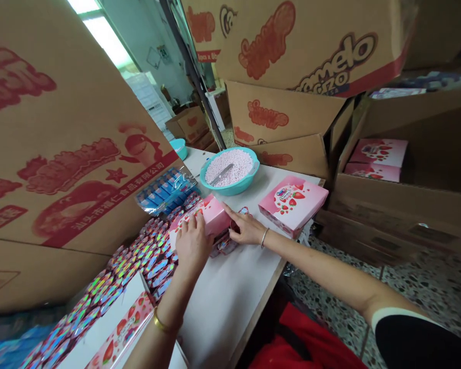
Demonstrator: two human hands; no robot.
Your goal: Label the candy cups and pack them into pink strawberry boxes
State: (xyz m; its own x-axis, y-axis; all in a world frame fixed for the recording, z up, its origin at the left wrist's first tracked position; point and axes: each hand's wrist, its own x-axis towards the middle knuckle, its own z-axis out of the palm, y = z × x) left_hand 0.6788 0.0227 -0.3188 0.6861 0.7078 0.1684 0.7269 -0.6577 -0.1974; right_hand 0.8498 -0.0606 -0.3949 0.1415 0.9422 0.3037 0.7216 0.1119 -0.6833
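Note:
A pink and white cardboard box (214, 212) printed with strawberries lies between my hands, over the wrapped sweets near the table's middle. My left hand (194, 241) grips it from the near side, its fingers bent over the top. At the box's right end is my right hand (248, 226), with the index finger along the end edge and the other fingers curled below. Shiny wrapped pieces (153, 251) are heaped to the left, and a few lie under the box. A similar pink box (294, 202) sits closed to the right of my hands.
A turquoise basin (230, 187) of small pale pink pieces holds a metal strip (222, 174). An open strawberry-printed box (125, 328) lies front left. Large cartons stand left (80, 128) and behind (284, 113); an open carton (407, 195) at right contains pink boxes. Blue packets (165, 189) lie behind the heap.

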